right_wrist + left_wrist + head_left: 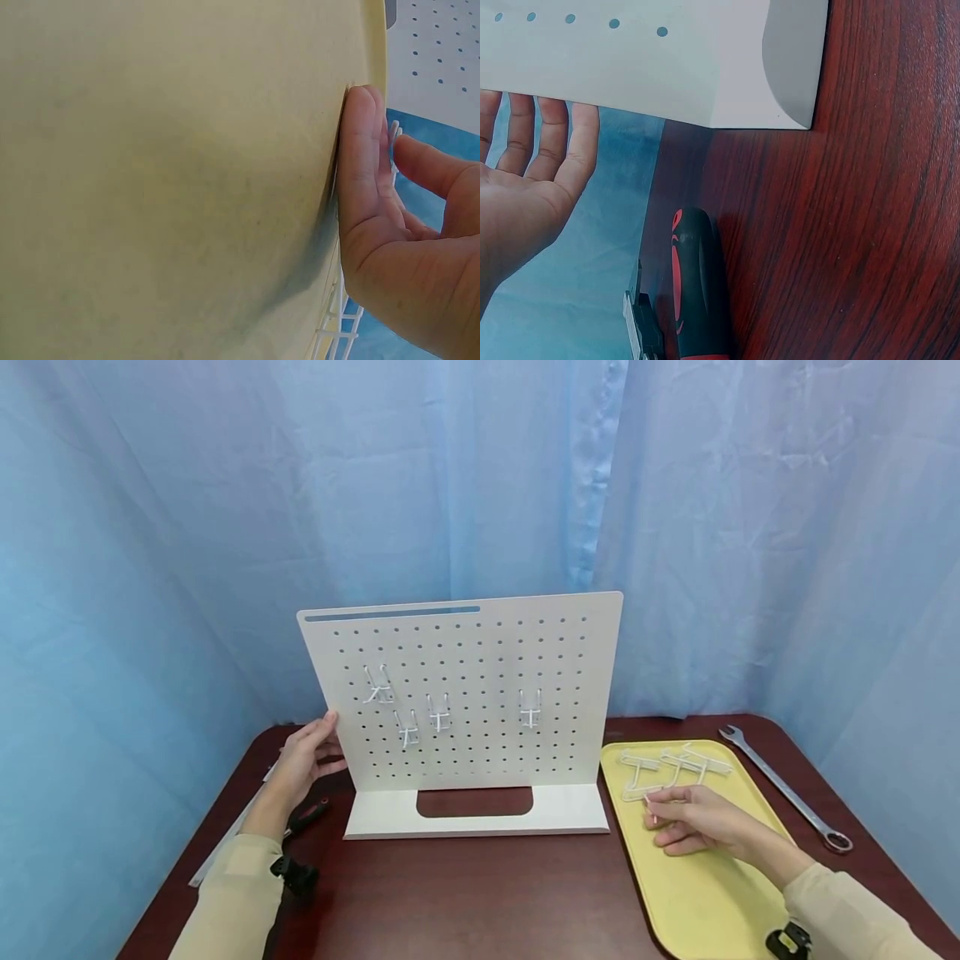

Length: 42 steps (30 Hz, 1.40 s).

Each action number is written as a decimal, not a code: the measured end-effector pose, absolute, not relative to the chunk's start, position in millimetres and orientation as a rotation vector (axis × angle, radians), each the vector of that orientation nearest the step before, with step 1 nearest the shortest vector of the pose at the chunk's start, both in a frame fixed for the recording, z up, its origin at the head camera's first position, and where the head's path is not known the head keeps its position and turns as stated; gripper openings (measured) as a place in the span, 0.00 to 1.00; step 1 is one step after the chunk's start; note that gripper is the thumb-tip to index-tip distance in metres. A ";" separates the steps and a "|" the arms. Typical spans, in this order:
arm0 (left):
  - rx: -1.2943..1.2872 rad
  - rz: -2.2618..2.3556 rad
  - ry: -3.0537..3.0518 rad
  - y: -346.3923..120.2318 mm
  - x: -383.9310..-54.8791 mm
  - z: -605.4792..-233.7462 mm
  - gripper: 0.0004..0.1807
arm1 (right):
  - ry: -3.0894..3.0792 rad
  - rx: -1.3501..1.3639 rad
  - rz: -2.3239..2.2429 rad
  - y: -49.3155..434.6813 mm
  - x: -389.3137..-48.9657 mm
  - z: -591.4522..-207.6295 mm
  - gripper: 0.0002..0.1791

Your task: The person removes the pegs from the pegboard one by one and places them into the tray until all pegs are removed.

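Observation:
A white pegboard (480, 752) stands upright on its base, with several white wire hooks (438, 717) hung on its front. My left hand (303, 760) holds the board's left edge, its fingers (551, 139) reaching behind it in the left wrist view. Over the yellow tray (697, 902), my right hand (697, 818) pinches a white wire hook (651, 810) between thumb and fingers. In the right wrist view, a white end of this hook (396, 129) shows beside the thumb, the rest hidden by the fingers. More loose wire hooks (705, 762) lie at the tray's far end.
A combination wrench (783, 789) lies right of the tray. Left of the board are a black-and-red tool handle (697, 285), a dark tool with a silvery edge (641, 322) and a long pale strip (225, 843). Blue curtains (450, 485) surround the dark wooden table (465, 893).

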<state>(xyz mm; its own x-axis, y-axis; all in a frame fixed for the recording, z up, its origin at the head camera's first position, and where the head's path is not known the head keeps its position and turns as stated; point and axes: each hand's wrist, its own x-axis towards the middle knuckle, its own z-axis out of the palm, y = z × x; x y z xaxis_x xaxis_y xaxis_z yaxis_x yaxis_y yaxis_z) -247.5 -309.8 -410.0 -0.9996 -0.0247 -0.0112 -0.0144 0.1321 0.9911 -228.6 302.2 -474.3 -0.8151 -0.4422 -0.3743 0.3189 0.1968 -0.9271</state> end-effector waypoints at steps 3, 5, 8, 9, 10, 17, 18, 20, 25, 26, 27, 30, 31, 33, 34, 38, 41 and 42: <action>0.026 -2.063 -2.362 -310.3 -248.4 -410.5 0.28 | 1.902 -0.115 -1.665 302.5 -227.6 -474.0 0.29; 0.026 -2.066 -2.359 -310.3 -249.3 -411.2 0.28 | 1.914 -0.115 -1.657 302.8 -226.8 -473.5 0.31; 0.023 -2.071 -2.362 -310.5 -249.9 -412.0 0.27 | 1.923 -0.105 -1.652 303.2 -225.9 -472.8 0.32; 0.026 -2.071 -2.360 -310.5 -249.9 -412.1 0.27 | 1.927 -0.101 -1.653 303.3 -225.6 -472.4 0.32; 0.029 -2.072 -2.359 -310.4 -249.6 -411.9 0.27 | 1.930 -0.097 -1.654 303.5 -225.3 -471.9 0.32; 0.028 -2.058 -2.365 -310.8 -248.0 -409.0 0.27 | 1.948 -0.078 -1.659 305.2 -224.6 -467.7 0.29; 0.025 -2.059 -2.364 -311.1 -247.7 -408.4 0.27 | 1.948 -0.080 -1.659 305.5 -224.8 -467.6 0.28; 0.022 -2.059 -2.360 -311.7 -247.2 -407.7 0.27 | 1.944 -0.083 -1.660 306.0 -225.3 -467.8 0.27; 0.015 -2.066 -2.355 -311.9 -247.9 -409.5 0.26 | 1.919 -0.114 -1.673 309.6 -224.4 -467.0 0.26; 0.014 -2.067 -2.358 -311.1 -248.5 -410.4 0.26 | 1.914 -0.121 -1.675 311.1 -223.5 -466.1 0.26; 0.017 -2.069 -2.358 -310.2 -249.1 -411.3 0.26 | 1.909 -0.130 -1.676 312.7 -222.5 -465.1 0.27; 0.017 -2.069 -2.363 -306.9 -252.2 -412.2 0.27 | 1.910 -0.147 -1.677 316.4 -221.0 -461.0 0.28; 0.017 -2.067 -2.363 -305.6 -253.1 -412.4 0.27 | 1.915 -0.152 -1.678 317.4 -220.6 -459.4 0.28; 0.019 -2.068 -2.362 -303.5 -253.8 -413.1 0.28 | 1.922 -0.154 -1.681 318.3 -219.8 -456.6 0.29; 0.019 -2.067 -2.364 -302.9 -253.6 -413.4 0.28 | 1.925 -0.154 -1.682 318.0 -219.6 -455.4 0.28; 0.037 -2.058 -2.372 -304.5 -250.4 -414.1 0.28 | 1.937 -0.192 -1.682 311.1 -220.0 -450.2 0.29; 0.036 -2.045 -2.375 -307.6 -248.7 -413.0 0.27 | 1.942 -0.239 -1.683 301.6 -220.5 -442.2 0.29; 0.032 -2.043 -2.374 -308.4 -248.7 -412.4 0.27 | 1.940 -0.251 -1.687 298.2 -220.5 -438.3 0.29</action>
